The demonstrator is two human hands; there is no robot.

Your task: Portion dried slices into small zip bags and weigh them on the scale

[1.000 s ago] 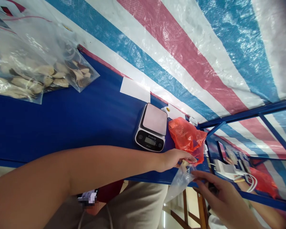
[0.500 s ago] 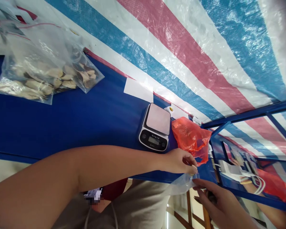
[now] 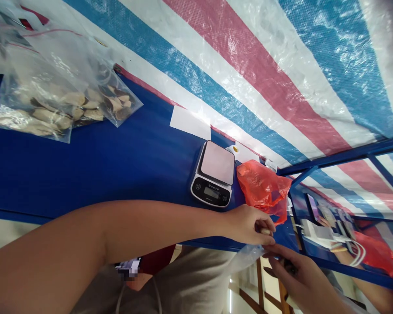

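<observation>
Bagging: our left hand point(image 3: 249, 224) pinched a pale slice point(image 3: 265, 231), our right hand point(image 3: 298, 279) the clear bag point(image 3: 245, 258), whose mouth needed opening next

Blue table point(image 3: 85, 165) spanning mid-frame, clear bags of pale pieces point(image 3: 52, 104) lying upper left, white slip point(image 3: 190, 123), digital scale point(image 3: 213, 176) and orange bag point(image 3: 263, 187) sitting just right of centre.

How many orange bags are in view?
2. One orange bag lies beside the scale; the second orange bag sits far right, low. Others may be hidden.
</observation>
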